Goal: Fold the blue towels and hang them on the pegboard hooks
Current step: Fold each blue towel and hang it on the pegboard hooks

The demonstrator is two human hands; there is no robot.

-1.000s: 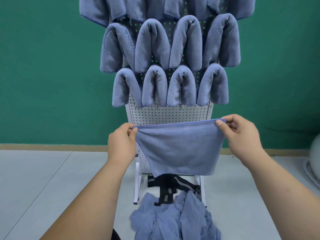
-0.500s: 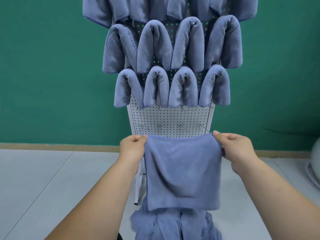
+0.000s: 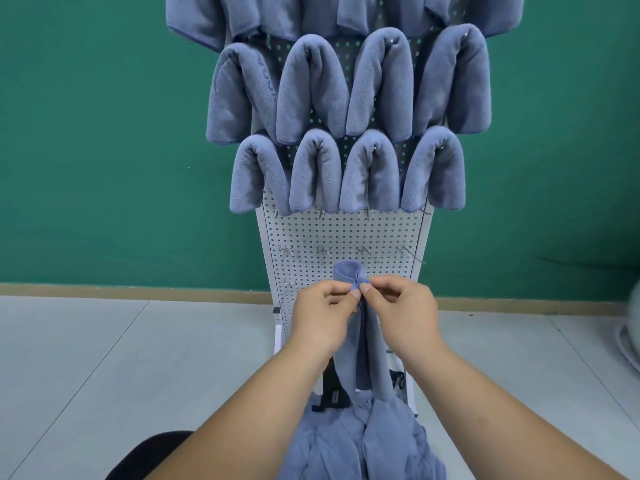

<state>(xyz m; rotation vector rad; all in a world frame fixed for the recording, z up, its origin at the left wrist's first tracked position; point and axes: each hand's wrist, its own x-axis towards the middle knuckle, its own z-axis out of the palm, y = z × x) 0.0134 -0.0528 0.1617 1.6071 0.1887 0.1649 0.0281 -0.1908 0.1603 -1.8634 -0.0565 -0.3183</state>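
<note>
Left hand (image 3: 320, 318) and right hand (image 3: 403, 315) touching, both pinched on top corners of folded blue towel (image 3: 372, 355); towel hangs below hands, before pegboard (image 3: 346, 237). Empty hooks (image 3: 323, 252) just above hands.

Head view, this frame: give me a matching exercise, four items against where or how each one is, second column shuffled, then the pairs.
Items
1. held towel
2. towel pile
3. bare hooks
4. lowest hung row

Places or states
A. heaped on the floor at the foot of the pegboard
B. pinched at its top by the left hand and right hand, hanging in a narrow fold
C. draped over hooks, four side by side
D. a row on the board just above the hands, nothing on them

Pairs: 1-B, 2-A, 3-D, 4-C
</note>
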